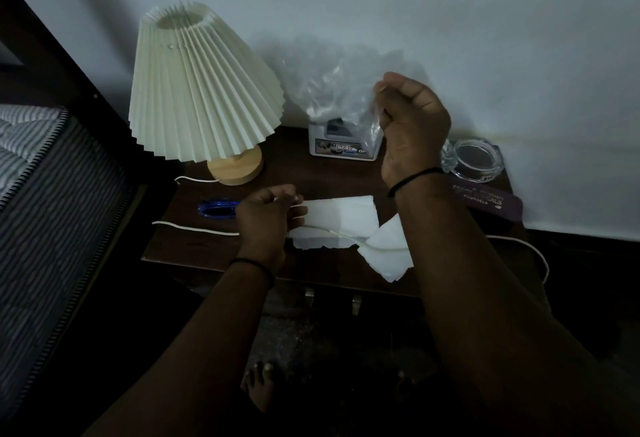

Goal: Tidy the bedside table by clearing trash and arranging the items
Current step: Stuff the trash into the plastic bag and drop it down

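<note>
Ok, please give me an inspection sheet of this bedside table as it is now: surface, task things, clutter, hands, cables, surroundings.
Surface: dark wooden bedside table, dimly lit.
Job's things: clear plastic bag held up above a small white box; torn white paper pieces lying at the front.
Clutter: glass ashtray, purple card, blue object, too dark to identify.
Hands: right hand raised, gripping the bag; left hand at the paper's left edge, fingers on it.
Cables: white cord running across the table and over the paper.
Surroundings: pleated lamp at the back left, striped mattress to the left, pale wall behind.
</note>
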